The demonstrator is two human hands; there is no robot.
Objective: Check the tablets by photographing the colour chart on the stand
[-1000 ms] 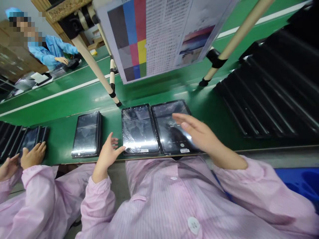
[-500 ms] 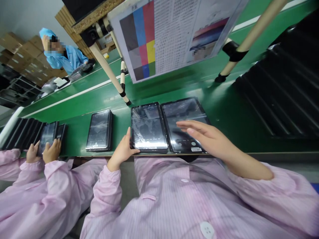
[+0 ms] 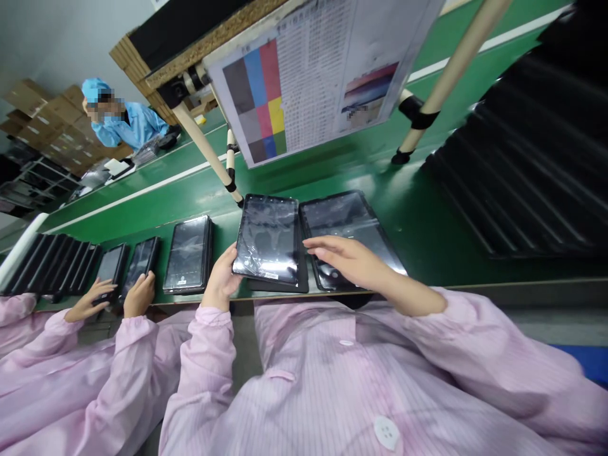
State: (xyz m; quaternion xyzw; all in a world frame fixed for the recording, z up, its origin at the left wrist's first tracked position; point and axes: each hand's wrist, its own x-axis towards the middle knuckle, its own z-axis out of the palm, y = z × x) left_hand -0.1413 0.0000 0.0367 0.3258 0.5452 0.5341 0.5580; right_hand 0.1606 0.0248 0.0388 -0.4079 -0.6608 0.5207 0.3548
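While the left hand [image 3: 221, 278] holds a tablet [image 3: 266, 239] by its left edge, the right hand [image 3: 350, 259] hovers outstretched alongside.

Cardboard boxes [image 3: 52, 123] stand before a grey wall [image 3: 66, 41].

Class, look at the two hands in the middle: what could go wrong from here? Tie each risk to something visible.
The left hand grips the raised tablet by its left side, near the front edge of the green table, so it might slip and drop. The dark slab beneath is partly covered by it, so the two could scrape. The right hand is over the neighbouring tablet and might knock it.
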